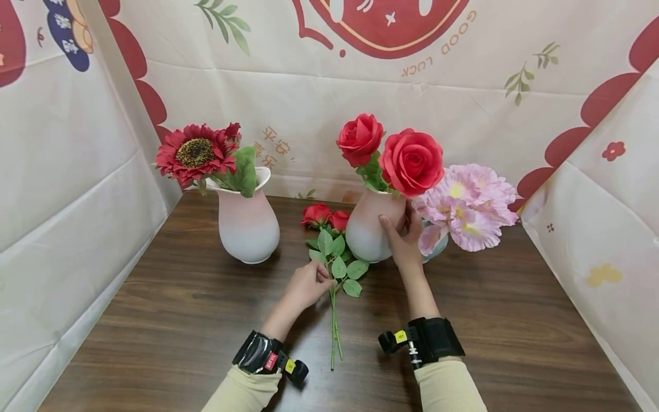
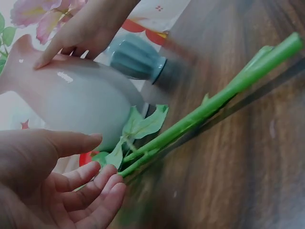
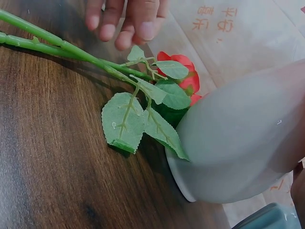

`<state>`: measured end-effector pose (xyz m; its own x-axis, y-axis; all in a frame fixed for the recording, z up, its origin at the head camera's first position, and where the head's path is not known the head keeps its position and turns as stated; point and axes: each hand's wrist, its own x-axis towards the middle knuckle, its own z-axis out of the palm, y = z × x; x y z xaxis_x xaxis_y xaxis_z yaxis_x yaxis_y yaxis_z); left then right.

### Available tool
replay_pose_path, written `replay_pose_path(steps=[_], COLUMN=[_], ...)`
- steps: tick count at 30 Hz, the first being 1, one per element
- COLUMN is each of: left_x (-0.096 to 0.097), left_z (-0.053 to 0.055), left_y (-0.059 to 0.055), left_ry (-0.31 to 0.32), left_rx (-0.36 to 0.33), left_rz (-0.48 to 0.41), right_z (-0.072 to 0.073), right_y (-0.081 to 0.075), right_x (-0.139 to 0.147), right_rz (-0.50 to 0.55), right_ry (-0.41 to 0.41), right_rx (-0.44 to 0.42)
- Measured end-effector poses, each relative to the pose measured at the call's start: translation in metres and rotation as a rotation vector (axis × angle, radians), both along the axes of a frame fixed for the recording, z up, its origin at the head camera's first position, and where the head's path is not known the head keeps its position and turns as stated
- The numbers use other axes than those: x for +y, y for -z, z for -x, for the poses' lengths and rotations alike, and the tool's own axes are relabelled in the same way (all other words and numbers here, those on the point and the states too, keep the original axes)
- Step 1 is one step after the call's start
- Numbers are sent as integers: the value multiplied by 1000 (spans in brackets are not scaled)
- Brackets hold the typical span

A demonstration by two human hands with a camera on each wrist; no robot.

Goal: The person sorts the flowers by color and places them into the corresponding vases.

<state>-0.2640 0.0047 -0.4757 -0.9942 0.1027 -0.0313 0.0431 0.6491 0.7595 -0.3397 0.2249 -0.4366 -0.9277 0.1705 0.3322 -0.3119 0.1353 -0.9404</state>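
Note:
In the head view my right hand [image 1: 407, 246] holds the right side of a pink-and-white vase [image 1: 366, 232], thumb on its front and the other fingers partly hidden behind it. Two large red roses [image 1: 412, 163] stand in that vase. To its left, two smaller red roses [image 1: 316, 214] lie on the table, their green stems [image 1: 333, 332] pointing toward me. My left hand [image 1: 307, 284] hovers close beside these stems. The left wrist view shows its thumb apart from its loosely bent fingers [image 2: 102, 193], with no stem between them.
A second pink-and-white vase [image 1: 249, 229] with a dark red sunflower [image 1: 195, 153] stands at the left. Right of the held vase, pink flowers [image 1: 473, 209] lean out of a small blue-green vase [image 2: 133, 56]. Printed cloth [image 1: 309, 97] encloses the wooden table [image 1: 170, 320] at the back and sides.

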Motion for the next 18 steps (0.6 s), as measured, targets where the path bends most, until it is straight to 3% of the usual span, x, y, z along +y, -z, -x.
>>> replay_pose_path(steps=[5, 13, 18], left_x=[9, 21, 17], left_z=[-4, -8, -12], left_y=[3, 6, 3], left_ry=[8, -7, -1], left_rx=[-40, -62, -66], left_rz=[68, 315, 314], right_z=[1, 2, 1], right_y=[2, 3, 3], right_x=[1, 1, 1], right_rz=[-15, -33, -34], right_ry=[14, 34, 31], right_rx=[9, -10, -29])
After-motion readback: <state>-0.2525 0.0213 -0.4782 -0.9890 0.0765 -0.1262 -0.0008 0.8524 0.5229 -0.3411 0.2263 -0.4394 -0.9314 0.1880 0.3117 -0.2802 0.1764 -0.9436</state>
